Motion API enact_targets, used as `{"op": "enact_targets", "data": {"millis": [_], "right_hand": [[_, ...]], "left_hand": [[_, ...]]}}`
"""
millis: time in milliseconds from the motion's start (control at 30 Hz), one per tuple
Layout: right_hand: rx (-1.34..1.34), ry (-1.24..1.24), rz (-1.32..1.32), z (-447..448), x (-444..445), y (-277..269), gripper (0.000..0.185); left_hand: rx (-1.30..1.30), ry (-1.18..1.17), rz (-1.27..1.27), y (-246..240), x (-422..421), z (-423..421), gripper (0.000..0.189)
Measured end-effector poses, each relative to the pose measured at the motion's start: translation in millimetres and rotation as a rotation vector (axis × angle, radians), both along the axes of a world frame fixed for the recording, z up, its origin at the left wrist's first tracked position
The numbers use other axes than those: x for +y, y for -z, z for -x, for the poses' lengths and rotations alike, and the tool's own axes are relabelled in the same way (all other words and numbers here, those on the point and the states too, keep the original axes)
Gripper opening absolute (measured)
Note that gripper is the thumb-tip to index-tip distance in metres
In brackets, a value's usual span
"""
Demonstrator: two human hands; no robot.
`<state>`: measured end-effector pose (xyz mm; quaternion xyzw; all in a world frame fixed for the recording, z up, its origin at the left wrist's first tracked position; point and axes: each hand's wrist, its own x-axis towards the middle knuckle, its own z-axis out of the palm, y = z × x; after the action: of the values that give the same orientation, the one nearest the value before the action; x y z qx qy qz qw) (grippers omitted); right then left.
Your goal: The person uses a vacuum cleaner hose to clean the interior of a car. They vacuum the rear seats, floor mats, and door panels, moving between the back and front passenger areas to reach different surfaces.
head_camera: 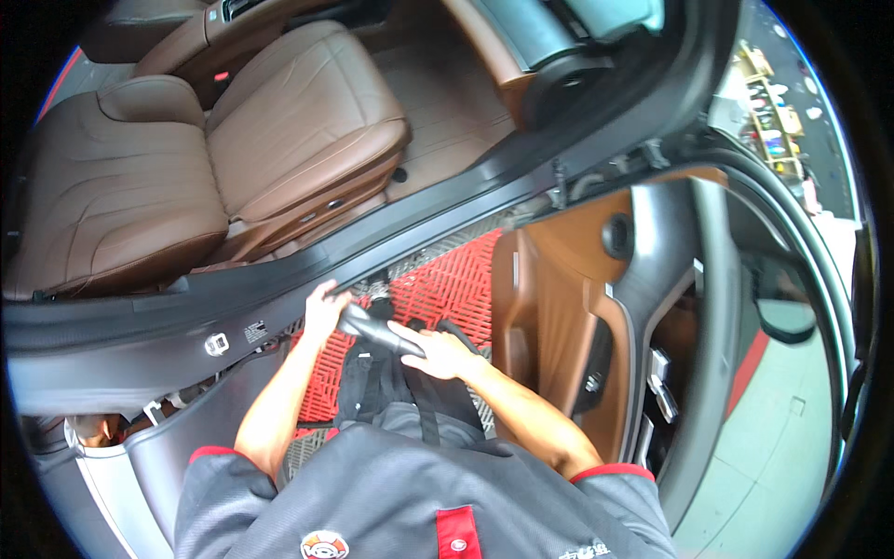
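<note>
A black tubular tool [380,332], which looks like a vacuum cleaner nozzle, is held slantwise in front of my body, beside the car's door sill. My right hand [443,353] is closed around its nearer end, with the index finger stretched along it. At the other end, close to the sill [293,283], my left hand [325,313] grips the tip; blur hides its exact finger positions. Behind my right hand curves a dark hose-like strip [457,334]. The brown leather front seat [307,126] lies beyond the sill.
The open front door [559,321], with its brown panel, stands close on my right. Red and grey grid flooring [450,279] lies underfoot. At lower left are another door [202,433] and part of a person's head [94,430]. A shelf with bottles [772,119] stands at upper right.
</note>
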<state>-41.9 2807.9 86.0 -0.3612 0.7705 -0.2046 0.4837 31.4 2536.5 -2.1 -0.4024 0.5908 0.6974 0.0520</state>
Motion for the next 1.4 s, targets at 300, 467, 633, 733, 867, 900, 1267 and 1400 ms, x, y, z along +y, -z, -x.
{"op": "enact_targets", "data": {"millis": [300,467,633,733,867,900,1267,1400], "right_hand": [[0.057,0.705,0.079,-116,155,-49,0.054],[0.414,1.381,0.741,-111,179,-109,0.048],[0.672,1.507,0.858,-73,195,-163,0.062],[0.737,1.49,0.775,-59,197,-167,0.063],[0.782,1.609,0.817,-50,192,-159,0.058],[0.794,1.638,0.798,-49,192,-158,0.057],[0.764,1.699,0.809,-43,183,-165,0.05],[0.012,1.981,1.235,-24,187,-165,0.037]], "left_hand": [[0.152,0.466,-0.206,-83,97,-86,0.049],[0.124,0.484,-0.248,-68,83,-87,0.045],[-0.028,0.805,0.283,-38,69,-98,0.043],[-0.088,0.716,0.118,-23,60,-118,0.039],[-0.142,0.67,0.326,-8,37,-159,0.045],[-0.189,0.682,0.401,-5,31,-170,0.047],[-0.347,0.598,0.423,10,7,-194,0.045],[-0.368,0.511,0.359,10,16,-195,0.047]]}}
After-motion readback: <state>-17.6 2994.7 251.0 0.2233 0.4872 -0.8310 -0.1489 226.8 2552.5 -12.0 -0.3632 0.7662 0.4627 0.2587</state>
